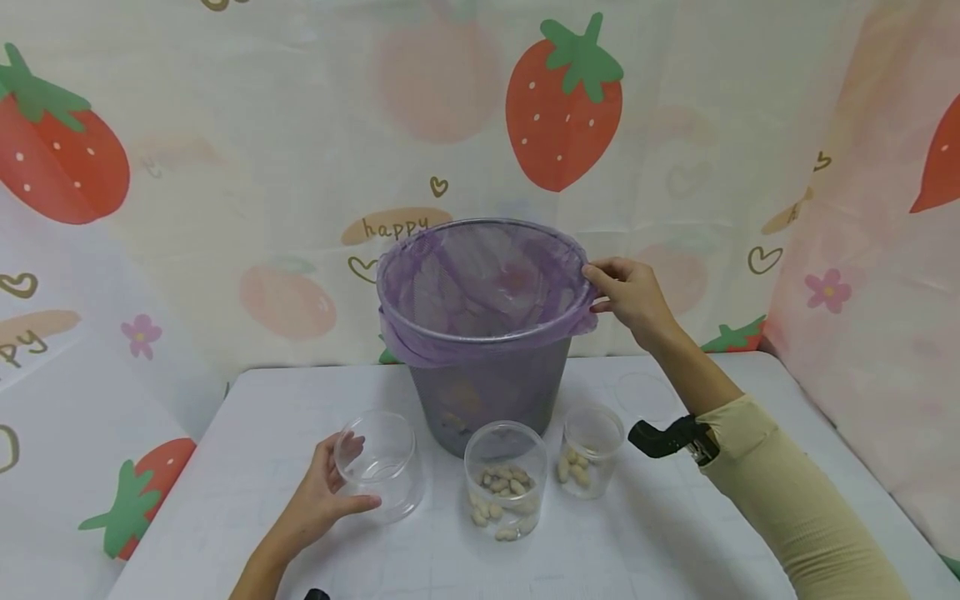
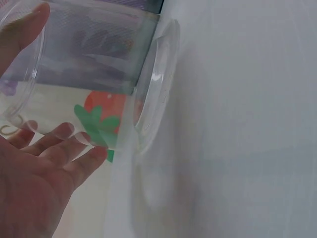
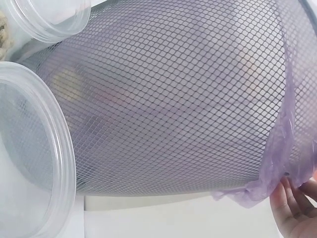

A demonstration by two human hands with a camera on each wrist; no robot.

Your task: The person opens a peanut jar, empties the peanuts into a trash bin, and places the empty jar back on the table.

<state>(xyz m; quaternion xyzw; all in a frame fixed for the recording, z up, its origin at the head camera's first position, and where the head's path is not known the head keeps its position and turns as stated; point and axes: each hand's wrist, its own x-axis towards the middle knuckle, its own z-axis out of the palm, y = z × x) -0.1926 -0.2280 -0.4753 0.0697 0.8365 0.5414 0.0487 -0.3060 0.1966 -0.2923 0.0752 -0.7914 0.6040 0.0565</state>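
In the head view, a white bench (image 1: 217, 467) was backed by a hanging (image 1: 315, 150) printed with strawberries, "happy" being legible at centre. A mesh bin (image 1: 495, 383) lined with a purple bag (image 1: 480, 287) was seen at centre. Peanuts (image 1: 510, 482) were held in a middle tub (image 1: 506, 440) and right tub (image 1: 602, 442), lower centre; a clear left tub (image 1: 396, 492) was loosely encircled by the left grip (image 1: 321, 493). In the left wrist view, that tub was flanked by thumb and fingers, upper left. In the right wrist view, the bag's edge was pinched by the right grip (image 3: 296, 206), lower right.
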